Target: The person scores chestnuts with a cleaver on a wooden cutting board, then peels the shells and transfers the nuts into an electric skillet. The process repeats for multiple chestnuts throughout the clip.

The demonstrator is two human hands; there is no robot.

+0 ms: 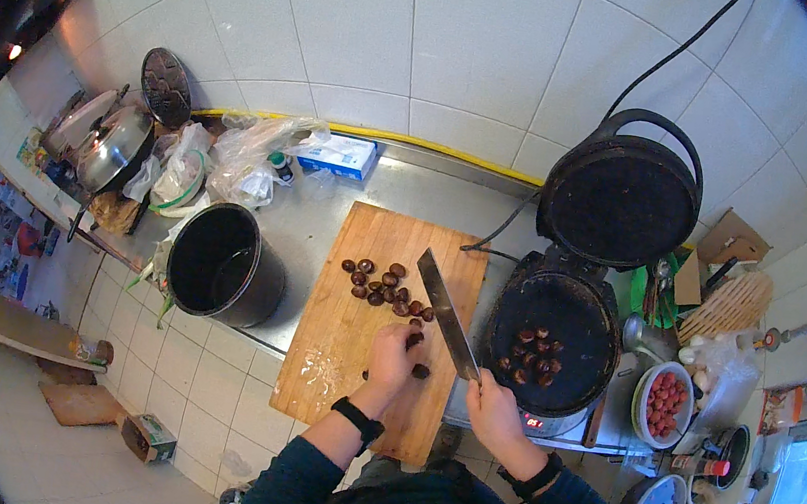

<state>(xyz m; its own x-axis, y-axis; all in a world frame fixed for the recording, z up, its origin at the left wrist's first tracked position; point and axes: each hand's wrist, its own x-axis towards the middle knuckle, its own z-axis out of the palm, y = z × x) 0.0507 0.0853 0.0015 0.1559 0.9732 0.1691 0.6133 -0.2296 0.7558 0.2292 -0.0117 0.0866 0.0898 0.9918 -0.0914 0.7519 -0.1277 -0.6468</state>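
Observation:
My right hand [493, 410] grips the handle of a cleaver [447, 314], whose broad blade slants up and left over the right side of a wooden cutting board [344, 335]. At the board's middle, my left hand [393, 356] has its fingertips on a chestnut [415, 339]. Another chestnut [420, 371] lies just right of that hand, and one more is partly hidden at its left. Several brown chestnuts [376, 298] lie in a loose group farther up the board. More chestnuts [531, 357] rest in the lower pan of an open electric griddle [561, 294], right of the board.
A deep black pot [267, 288] stands left of the board. Plastic bags [252, 158], a blue-white box [340, 156] and a lidded pan [112, 148] sit behind it. At the right are a ladle [633, 332], a bowl of red fruit [664, 405] and the griddle's raised lid [621, 199] with its cord.

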